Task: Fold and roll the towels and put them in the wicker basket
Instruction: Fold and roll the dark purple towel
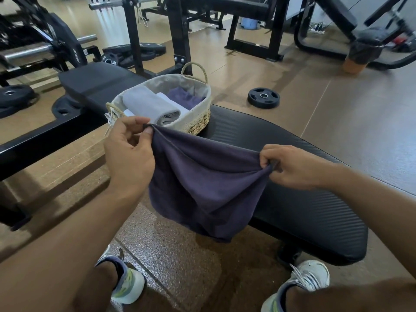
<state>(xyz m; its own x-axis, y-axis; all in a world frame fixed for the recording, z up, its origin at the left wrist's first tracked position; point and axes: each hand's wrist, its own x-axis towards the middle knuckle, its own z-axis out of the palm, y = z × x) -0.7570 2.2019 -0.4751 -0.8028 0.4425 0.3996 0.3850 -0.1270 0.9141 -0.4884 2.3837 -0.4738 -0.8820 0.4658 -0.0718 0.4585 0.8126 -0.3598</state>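
Sneakers: seen on the floor at 6 o'clock.
Left hand: grip pinched on one top corner of the dark towel.
Right hand: grip pinched on the other corner.
Dark towel: held hanging over the counter edge.
Wicker basket: set on the counter at 12 o'clock, a rolled grey towel inside.

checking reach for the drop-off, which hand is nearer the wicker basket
Left. The left hand pinches a corner of the dark towel just in front of the wicker basket, almost at its near handle. The right hand pinches the other corner, farther back and to the right.
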